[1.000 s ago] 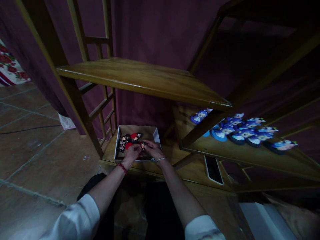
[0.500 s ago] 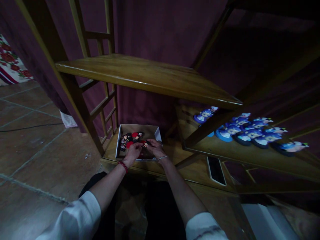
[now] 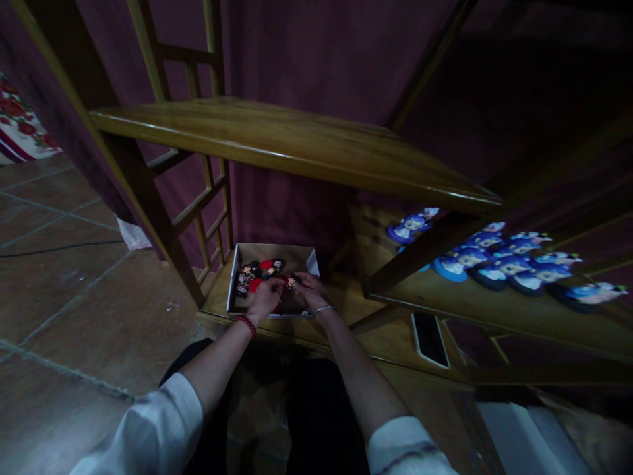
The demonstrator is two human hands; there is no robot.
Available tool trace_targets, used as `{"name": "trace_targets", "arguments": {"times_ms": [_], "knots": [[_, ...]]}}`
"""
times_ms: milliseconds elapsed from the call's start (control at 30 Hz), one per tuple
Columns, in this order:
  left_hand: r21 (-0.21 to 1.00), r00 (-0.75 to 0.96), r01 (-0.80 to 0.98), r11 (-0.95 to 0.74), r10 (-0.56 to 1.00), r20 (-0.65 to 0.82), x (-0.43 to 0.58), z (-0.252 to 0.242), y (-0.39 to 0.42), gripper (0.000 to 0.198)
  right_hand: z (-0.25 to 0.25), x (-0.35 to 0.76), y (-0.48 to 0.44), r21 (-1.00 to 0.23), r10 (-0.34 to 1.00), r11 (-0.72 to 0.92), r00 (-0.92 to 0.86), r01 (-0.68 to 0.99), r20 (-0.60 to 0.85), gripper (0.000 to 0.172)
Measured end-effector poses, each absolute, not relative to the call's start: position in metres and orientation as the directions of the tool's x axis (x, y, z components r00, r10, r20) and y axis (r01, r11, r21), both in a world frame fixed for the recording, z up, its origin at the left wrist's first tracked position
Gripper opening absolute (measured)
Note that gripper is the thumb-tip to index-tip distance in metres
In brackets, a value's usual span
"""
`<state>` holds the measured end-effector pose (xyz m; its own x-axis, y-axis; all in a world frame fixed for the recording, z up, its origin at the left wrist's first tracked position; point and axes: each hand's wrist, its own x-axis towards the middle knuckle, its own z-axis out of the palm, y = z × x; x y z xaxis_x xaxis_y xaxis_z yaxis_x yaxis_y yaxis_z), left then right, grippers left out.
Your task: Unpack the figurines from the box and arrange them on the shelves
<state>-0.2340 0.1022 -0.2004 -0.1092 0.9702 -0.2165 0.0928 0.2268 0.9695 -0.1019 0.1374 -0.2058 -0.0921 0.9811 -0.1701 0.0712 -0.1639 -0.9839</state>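
A shallow cardboard box [image 3: 229, 290] with white outer sides stands on the low wooden shelf. Inside lie several small black-and-red figurines [image 3: 247, 271], some showing round red bases. Over the box's near right part, my right hand [image 3: 309, 291] pinches one small figurine [image 3: 291, 282] with a pale face and dark top. From the left, my left hand [image 3: 267, 297] meets it, fingers closed at the figurine's red lower part. The fingertips partly hide that figurine. A red bead bracelet is on my left wrist, a thin light one on my right.
A wooden shelf board [image 3: 287, 135] juts out above the box. To the right, several blue-and-white figurines [image 3: 504, 267] on round bases stand on another shelf. A phone [image 3: 430, 340] lies on the low shelf. A lattice side frame [image 3: 198, 208] bounds the left.
The view has shifted slightly, so the shelf figurines sit farther right. Both hands stay together over the box, with the small figurine still between them.
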Motion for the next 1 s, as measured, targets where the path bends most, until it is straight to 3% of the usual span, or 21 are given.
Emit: {"name": "trace_targets", "arguments": {"times_ms": [133,267,400,633,900,1000], "knots": [[0.886,-0.213,0.413,0.209,0.969,-0.129,-0.239,-0.202,0.106,0.02,-0.207,-0.1,0.143,-0.987,0.99,-0.121,-0.054,0.105,-0.127,0.042],[0.795,-0.226,0.556,0.244,0.964,-0.138,-0.239,-0.204,0.105,0.02,-0.211,-0.1,0.15,-0.984,0.995,-0.052,-0.07,0.172,-0.065,0.037],[0.702,-0.147,0.688,0.185,0.982,-0.114,-0.234,-0.201,0.1,0.024,-0.22,-0.101,0.16,-0.969,0.995,-0.006,-0.091,0.248,-0.03,0.031],[0.486,0.082,0.872,-0.063,0.996,-0.019,-0.227,-0.193,0.091,0.026,-0.229,-0.105,0.168,-0.928,0.992,0.016,-0.121,0.373,-0.031,0.025],[0.519,0.204,0.839,-0.161,0.979,-0.027,-0.229,-0.207,0.093,0.028,-0.232,-0.11,0.174,-0.894,0.985,-0.003,-0.152,0.449,-0.08,0.024],[0.647,0.158,0.756,-0.101,0.987,-0.031,-0.23,-0.209,0.094,0.026,-0.236,-0.111,0.176,-0.89,0.985,0.011,-0.16,0.456,-0.07,0.025]]}}
